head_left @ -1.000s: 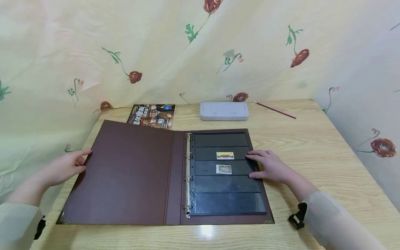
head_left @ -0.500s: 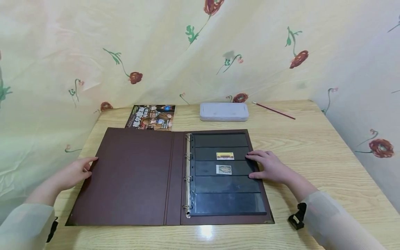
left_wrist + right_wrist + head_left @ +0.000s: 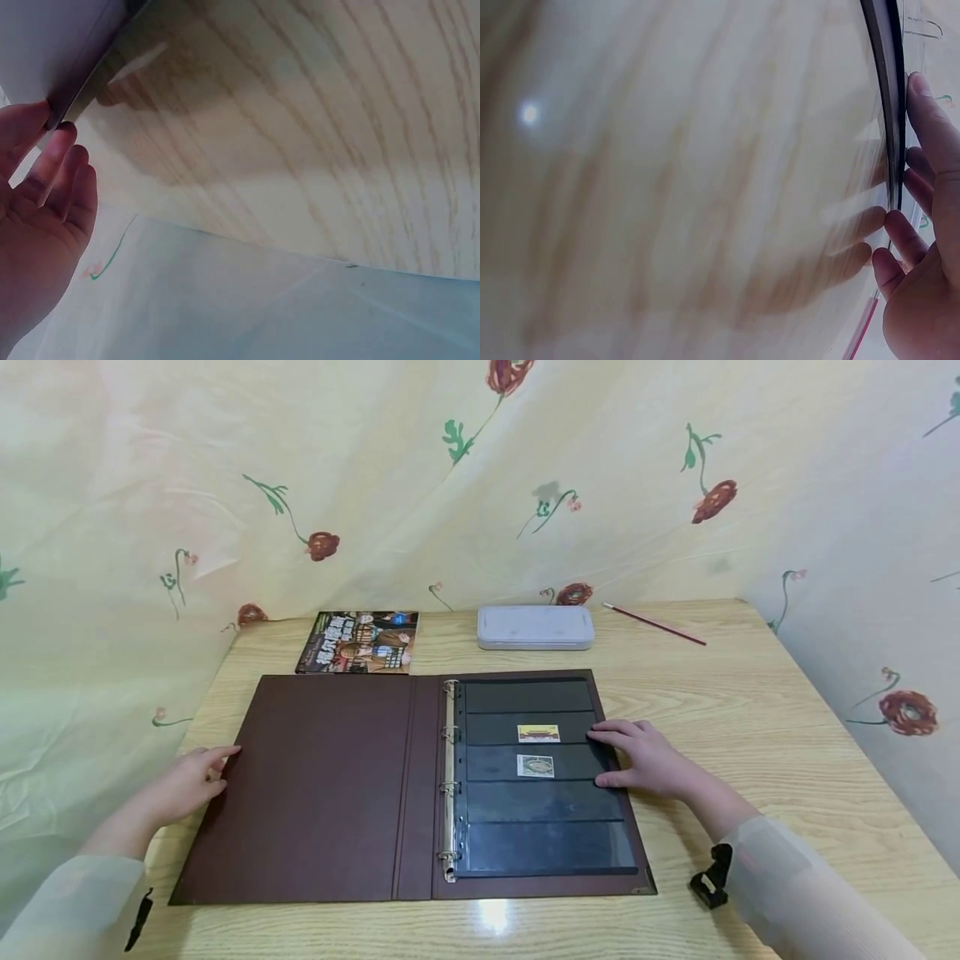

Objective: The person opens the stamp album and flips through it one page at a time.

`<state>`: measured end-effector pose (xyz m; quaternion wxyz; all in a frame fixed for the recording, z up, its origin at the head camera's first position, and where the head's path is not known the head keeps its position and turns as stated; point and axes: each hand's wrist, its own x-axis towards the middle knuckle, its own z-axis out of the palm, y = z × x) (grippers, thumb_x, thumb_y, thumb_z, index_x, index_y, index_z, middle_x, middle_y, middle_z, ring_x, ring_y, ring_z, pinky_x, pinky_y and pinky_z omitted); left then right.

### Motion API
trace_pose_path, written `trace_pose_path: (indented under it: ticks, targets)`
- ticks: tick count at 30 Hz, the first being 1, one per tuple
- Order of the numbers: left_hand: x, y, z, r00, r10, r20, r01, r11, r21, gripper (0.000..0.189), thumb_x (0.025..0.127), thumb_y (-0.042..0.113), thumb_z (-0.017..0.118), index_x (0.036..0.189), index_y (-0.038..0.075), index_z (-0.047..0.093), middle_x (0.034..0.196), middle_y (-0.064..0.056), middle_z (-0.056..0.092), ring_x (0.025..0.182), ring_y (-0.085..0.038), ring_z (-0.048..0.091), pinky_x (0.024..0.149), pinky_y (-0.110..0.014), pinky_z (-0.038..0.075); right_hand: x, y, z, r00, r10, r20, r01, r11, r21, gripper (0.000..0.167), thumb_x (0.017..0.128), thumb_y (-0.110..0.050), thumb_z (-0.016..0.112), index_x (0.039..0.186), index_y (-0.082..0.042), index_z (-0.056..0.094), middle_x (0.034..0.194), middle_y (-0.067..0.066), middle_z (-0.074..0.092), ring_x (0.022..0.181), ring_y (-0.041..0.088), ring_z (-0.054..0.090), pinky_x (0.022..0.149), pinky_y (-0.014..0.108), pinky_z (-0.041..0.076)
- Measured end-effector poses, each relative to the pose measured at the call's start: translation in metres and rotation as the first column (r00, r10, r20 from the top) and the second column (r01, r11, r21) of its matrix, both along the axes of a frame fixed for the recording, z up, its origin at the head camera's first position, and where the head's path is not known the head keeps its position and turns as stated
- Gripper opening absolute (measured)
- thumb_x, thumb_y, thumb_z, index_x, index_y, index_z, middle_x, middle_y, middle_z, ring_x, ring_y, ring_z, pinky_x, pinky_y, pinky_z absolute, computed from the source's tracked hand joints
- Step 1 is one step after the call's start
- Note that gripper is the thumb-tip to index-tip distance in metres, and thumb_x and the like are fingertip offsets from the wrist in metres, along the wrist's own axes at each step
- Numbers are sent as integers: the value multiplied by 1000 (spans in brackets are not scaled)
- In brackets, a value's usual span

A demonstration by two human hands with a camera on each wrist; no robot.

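A dark brown ring-binder stamp album (image 3: 330,785) lies spread across the table, its left cover folded out. On the right is a black stamp page (image 3: 547,802) with clear strips, held by metal rings (image 3: 450,787). Two stamps sit in it: a yellow one (image 3: 538,733) and, below that, a greenish one (image 3: 536,766). My left hand (image 3: 183,787) pinches the left cover's outer edge; in the left wrist view the thumb is on one face and a fingertip behind the edge. My right hand (image 3: 647,758) rests with relaxed fingers at the page's right edge.
Behind the album lie a comic-style booklet (image 3: 363,642), a pale pencil case (image 3: 535,627) and a dark red pencil (image 3: 655,624). Flower-printed cloth (image 3: 420,477) hangs behind and beside the wooden table (image 3: 772,718).
My left hand has moved right and slightly down with the left cover, which has come down flatter, showing more of the booklet. The right hand has stayed in place.
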<state>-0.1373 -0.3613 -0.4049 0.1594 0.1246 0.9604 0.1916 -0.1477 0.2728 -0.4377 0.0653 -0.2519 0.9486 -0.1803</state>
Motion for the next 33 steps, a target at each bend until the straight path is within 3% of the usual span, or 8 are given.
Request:
trace_pose_path:
  ticks: [6,21,33]
  targets:
    - [2,-2,-5,998,-6,-59,6,1000,-10,49,85,0,58,129,-15,43,106,-32,49,91,-43,56,70,-49,46,0,0,0,1000,-2,2,2,1000,4,72,78,-47,71,132,-4,53,135,16,45,115,41,39,93,54,32]
    - [2,-2,-13,999,32,-22,-32,999,5,50,86,2,59,131,-12,42,111,-33,46,96,-47,50,72,-48,45,0,0,0,999,-24,25,24,1000,-9,73,78,-50,70,133,-5,53,135,18,43,116,41,37,93,55,30]
    - [2,-3,-18,999,23,-47,-22,1000,4,48,85,1,59,130,-12,45,111,-33,43,95,-47,48,74,-53,43,2,1,-1,996,-60,64,64,997,-53,72,77,-49,71,132,-5,54,132,21,40,116,40,34,92,55,32]
